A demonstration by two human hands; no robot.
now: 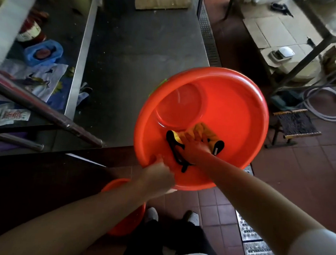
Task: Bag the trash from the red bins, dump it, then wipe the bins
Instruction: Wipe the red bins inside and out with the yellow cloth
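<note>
A large round red bin is tilted toward me at the corner of a steel table, its inside bare. My left hand grips its near rim. My right hand reaches inside and presses a yellow cloth with black edging flat against the bin's inner wall, fingers spread. A second red bin stands on the floor below my left forearm, mostly hidden by the arm.
The steel table stretches ahead. To its left a lower shelf holds a blue wrapper, printed bags and a jar. A small woven stool and hoses stand right. Floor drain grates run past my feet.
</note>
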